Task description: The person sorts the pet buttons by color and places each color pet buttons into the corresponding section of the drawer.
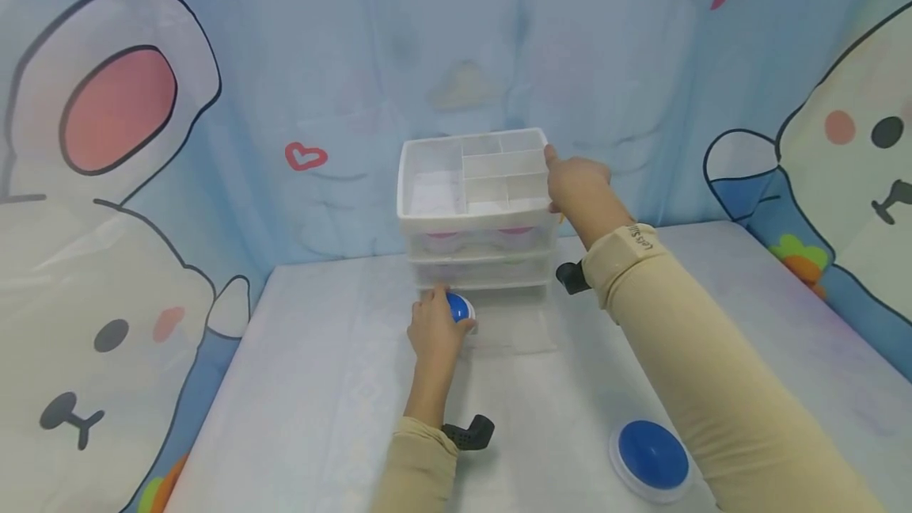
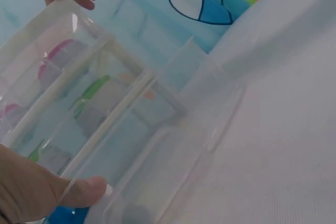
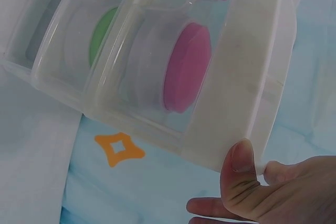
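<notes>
A small white drawer unit [image 1: 473,214] with clear drawers stands at the back of the table; its bottom drawer [image 1: 513,331] is pulled out. My left hand [image 1: 436,327] holds a blue-domed round push button [image 1: 459,307] over the left part of that drawer, and the left wrist view shows the thumb [image 2: 89,191] at the drawer's side. At the unit's top right corner my right hand [image 1: 580,184] grips the rim, thumb [image 3: 241,161] on the front. Pink-topped round pieces [image 3: 189,66] sit in the top drawer, with green-topped ones [image 3: 102,35] in the middle one.
Another blue-domed push button [image 1: 653,456] on a white base lies at the table's front right, beside my right sleeve. Across the unit's top run open compartments [image 1: 502,172]. A printed blue curtain [image 1: 342,62] hangs right behind the unit and along both sides.
</notes>
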{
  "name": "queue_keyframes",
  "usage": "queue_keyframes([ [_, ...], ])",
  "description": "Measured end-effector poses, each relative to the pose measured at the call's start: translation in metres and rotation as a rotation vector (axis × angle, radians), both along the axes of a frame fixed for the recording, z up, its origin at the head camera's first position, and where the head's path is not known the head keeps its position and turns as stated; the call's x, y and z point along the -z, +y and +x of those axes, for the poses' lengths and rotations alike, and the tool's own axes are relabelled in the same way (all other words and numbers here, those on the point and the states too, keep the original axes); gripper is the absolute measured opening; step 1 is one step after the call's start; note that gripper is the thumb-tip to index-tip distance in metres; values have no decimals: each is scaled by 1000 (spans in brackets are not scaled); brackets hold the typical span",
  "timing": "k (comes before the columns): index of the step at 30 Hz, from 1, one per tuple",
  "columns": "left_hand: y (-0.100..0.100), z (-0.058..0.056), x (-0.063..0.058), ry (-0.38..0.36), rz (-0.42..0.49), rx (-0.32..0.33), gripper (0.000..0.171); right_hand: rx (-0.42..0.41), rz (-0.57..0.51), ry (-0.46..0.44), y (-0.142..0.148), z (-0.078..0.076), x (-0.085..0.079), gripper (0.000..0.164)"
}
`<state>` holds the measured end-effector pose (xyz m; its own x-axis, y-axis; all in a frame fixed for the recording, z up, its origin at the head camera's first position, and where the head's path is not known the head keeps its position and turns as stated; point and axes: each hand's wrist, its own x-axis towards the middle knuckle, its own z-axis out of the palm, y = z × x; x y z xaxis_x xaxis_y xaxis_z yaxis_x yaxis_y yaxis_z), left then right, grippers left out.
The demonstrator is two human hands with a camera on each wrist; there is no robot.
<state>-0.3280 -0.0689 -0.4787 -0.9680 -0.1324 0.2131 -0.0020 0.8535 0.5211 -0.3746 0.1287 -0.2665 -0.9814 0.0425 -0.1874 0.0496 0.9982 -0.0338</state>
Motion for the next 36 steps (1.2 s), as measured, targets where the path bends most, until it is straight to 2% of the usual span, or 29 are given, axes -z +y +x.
queue_keyframes([
  [4, 0, 0, 0, -8, 12, -3, 69, 3, 1, 4, -1, 1, 0, 95],
  [19, 0, 0, -3, -42, -42, 19, 52, -3, 17, 10, -1, 4, 0, 94],
  [30, 3, 0, -1, -47, -28, 25, 40, 9, 2, 5, 1, 5, 0, 94],
  [36, 3, 6, -9, -84, -73, 59, 35, 12, -4, 2, 0, 4, 0, 95],
])
